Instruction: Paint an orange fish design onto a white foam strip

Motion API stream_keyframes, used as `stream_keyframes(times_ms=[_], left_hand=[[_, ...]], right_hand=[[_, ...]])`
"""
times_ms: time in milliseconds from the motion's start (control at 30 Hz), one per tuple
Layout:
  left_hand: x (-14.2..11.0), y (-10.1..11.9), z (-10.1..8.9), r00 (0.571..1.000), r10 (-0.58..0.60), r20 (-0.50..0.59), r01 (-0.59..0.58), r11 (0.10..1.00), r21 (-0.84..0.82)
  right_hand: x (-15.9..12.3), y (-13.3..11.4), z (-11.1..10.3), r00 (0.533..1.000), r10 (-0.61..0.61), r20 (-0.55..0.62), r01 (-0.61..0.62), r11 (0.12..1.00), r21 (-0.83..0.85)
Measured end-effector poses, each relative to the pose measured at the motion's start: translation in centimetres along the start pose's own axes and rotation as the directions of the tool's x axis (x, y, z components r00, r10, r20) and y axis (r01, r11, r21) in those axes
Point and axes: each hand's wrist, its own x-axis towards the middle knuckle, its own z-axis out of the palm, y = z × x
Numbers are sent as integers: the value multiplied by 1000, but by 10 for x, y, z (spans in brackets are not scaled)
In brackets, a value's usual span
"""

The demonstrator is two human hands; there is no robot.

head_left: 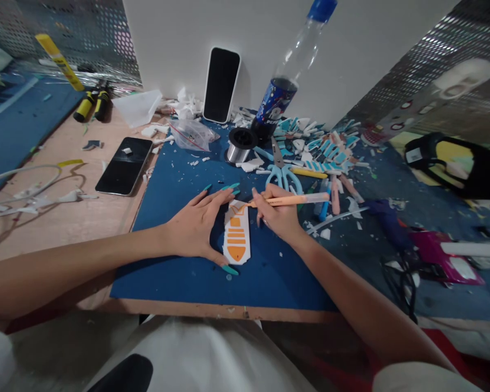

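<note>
A white cut-out shape with orange stripes lies on the blue mat. My left hand, with long teal nails, lies flat beside it, thumb and fingers pressing on its left edge. My right hand is closed round an orange marker pen. The pen's tip touches the top of the cut-out.
Blue-handled scissors, a wire spool, a plastic bottle, several markers and foam scraps crowd the mat's far right. One phone lies on the wooden table at left. Another phone leans on the wall.
</note>
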Motion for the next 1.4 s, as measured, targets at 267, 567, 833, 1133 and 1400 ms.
stream_keyframes(times_ms=[267, 567, 833, 1133, 1400], left_hand=[[1, 1, -1, 1000, -14, 9, 14, 1000, 13], [0, 1, 0, 1000, -2, -5, 2, 1000, -3], [1, 0, 1, 1000, 5, -19, -5, 1000, -17], [1, 0, 0, 1000, -1, 4, 1, 1000, -16], [2, 1, 0, 1000, 9, -1, -9, 1000, 11]], right_hand=[[0, 1, -1, 1000, -11, 4, 11, 999, -31], [-1, -2, 1, 997, -29, 71, 35, 996, -83], [1, -4, 2, 995, -18, 94, 20, 999, -29], [5, -6, 12, 988, 26, 151, -36, 997, 65], [5, -4, 9, 985, -10, 174, 6, 1000, 25]])
